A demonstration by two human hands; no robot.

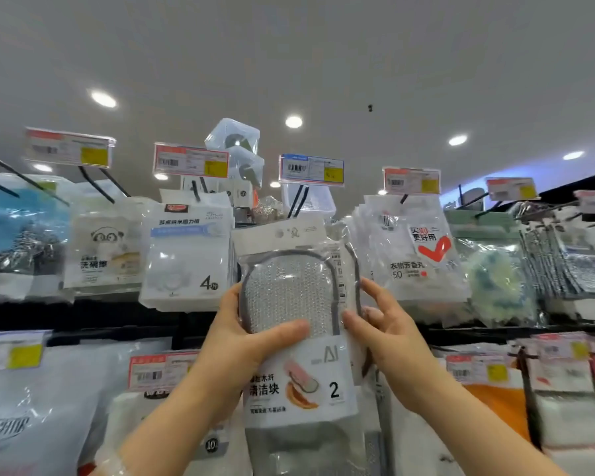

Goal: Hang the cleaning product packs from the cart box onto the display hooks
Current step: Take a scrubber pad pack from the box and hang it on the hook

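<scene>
Silver scrubber pack (297, 324) — one; left hand (241, 341) grips it; right hand (388, 334) pinches edge.

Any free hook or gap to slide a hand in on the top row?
Crowded: packs overlap all along the top row. The double hook under the blue price tag shows bare wire above the scrubber pack, which the left hand and right hand grip.

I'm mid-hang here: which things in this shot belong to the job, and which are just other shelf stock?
Job:
- scrubber pack, gripped by left hand and right hand
- black double hook under the blue price tag

Other stock:
- 4-piece sponge pack
- panda dishcloth pack
- red-tick pack
</scene>
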